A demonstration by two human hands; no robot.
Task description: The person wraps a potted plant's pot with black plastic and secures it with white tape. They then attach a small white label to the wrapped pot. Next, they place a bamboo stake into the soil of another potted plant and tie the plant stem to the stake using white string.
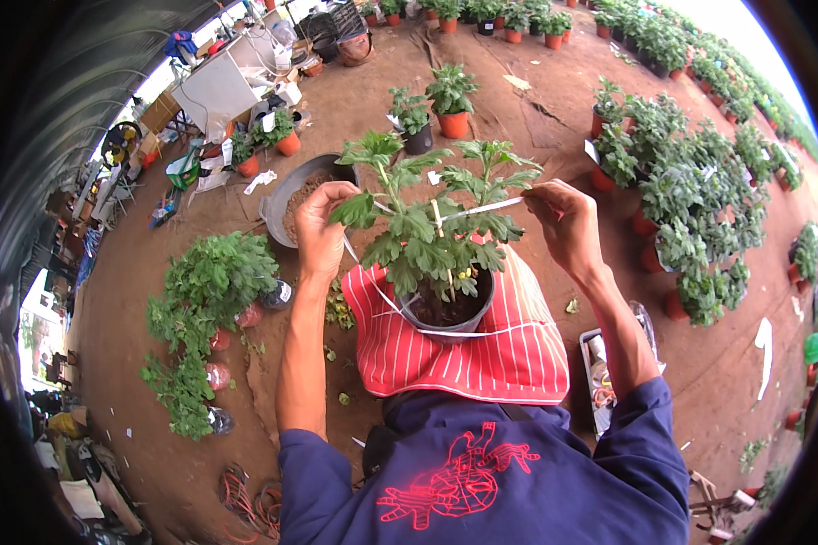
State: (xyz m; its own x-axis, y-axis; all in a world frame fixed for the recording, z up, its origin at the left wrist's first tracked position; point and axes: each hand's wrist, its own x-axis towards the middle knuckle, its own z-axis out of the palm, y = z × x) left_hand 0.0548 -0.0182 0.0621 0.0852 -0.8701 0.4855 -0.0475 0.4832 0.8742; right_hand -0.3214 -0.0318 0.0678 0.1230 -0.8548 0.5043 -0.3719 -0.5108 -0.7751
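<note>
A leafy green plant (416, 235) grows in a dark round pot (450, 325) in front of me, over a red apron with white stripes (463, 371). A thin stake (440, 228) stands upright among the stems. My right hand (562, 218) pinches one end of a narrow white tie (484, 208), drawn taut from the stake. My left hand (324, 225) is closed at the plant's left leaves, with a white strip running down from it towards the pot; its fingertips are partly hidden. Another stretch of white strip crosses the pot's front.
A grey tub of soil (279, 204) stands beyond my left hand. Bagged plants (211, 286) lie to the left, and potted plants (702, 197) crowd the right. A tray of tools (600, 381) sits beside my right forearm. Two potted plants (452, 102) stand ahead.
</note>
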